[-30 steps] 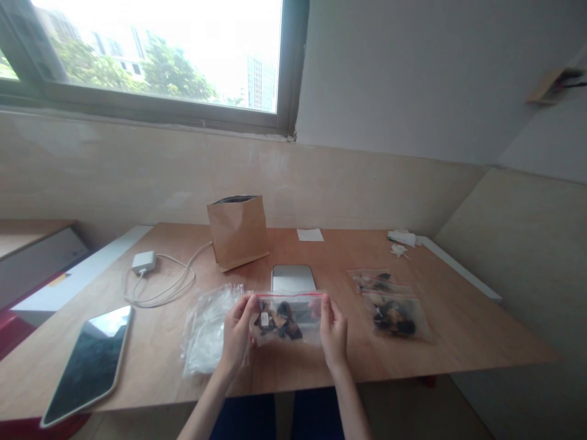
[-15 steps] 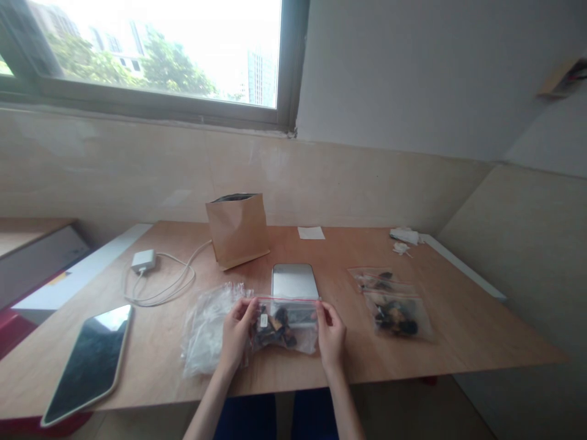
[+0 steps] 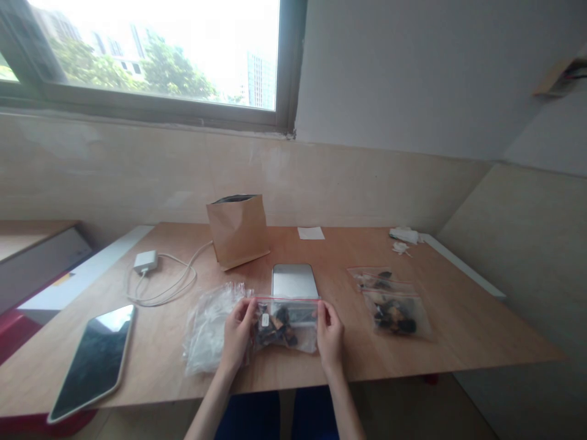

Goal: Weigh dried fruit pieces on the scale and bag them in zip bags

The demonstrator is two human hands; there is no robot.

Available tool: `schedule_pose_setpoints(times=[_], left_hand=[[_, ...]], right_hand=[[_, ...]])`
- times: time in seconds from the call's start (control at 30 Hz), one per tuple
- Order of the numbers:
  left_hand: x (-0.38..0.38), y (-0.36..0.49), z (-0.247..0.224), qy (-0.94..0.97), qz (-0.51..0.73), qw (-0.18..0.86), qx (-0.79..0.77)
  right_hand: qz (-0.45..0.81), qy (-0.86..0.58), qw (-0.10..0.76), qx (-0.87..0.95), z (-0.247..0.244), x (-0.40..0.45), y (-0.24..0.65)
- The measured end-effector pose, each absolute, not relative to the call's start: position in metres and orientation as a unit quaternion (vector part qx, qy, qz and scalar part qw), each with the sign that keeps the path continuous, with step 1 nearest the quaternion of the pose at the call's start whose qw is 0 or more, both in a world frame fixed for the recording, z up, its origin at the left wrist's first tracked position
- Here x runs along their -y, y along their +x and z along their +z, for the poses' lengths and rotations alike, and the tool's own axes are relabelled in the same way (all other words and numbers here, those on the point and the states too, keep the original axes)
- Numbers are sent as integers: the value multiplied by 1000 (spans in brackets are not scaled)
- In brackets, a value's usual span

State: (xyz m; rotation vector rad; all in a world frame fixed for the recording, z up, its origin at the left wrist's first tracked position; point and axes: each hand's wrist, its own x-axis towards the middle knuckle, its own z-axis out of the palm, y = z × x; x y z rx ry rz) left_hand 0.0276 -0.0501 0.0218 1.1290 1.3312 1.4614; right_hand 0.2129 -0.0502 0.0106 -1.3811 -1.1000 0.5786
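A clear zip bag (image 3: pixel 302 339) with a red seal line hangs stretched between my two hands, near the table's front edge. Dark and tan dried pieces and a small white packet show inside it. My left hand (image 3: pixel 239 327) pinches the top left corner, and my right hand (image 3: pixel 329 330) pinches the top right corner. Just behind the bag lies a flat silver scale (image 3: pixel 293 280), its front part seen through the plastic. A pile of clear plastic bags (image 3: pixel 208 333) lies beside my left hand. To the right rest filled zip bags (image 3: pixel 397 315) with similar dark pieces.
A brown paper pouch (image 3: pixel 239 232) stands open-topped behind the scale. On the left are a tablet (image 3: pixel 94 360) and a white charger (image 3: pixel 145 261) with a looped cable. White paper (image 3: pixel 310 233) and a crumpled white packet (image 3: pixel 405 235) lie toward the wall.
Both hands keep their pinch on the zip bag, which stays stretched in nearly the same place. The view has shifted very slightly.
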Motion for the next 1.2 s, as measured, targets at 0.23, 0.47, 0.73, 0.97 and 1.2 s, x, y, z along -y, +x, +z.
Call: schedule_pose_setpoints(times=[0.23,0.47,0.73,0.97,1.2], left_hand=[[50,28,21,469,572,401,-540],[51,29,21,461,579,404,-538],[51,30,26,459,592,440,-495],[49,27,27,452,590,459,-487],[51,26,31,429,593,473,-490]], right_hand=[[246,-597,617,450,11,49,212],[266,-595,616,443,11,50,212],[342,-557,623,430,16,52,211],[356,-514,621,473,17,54,208],[300,-542,609,495,13,52,209]])
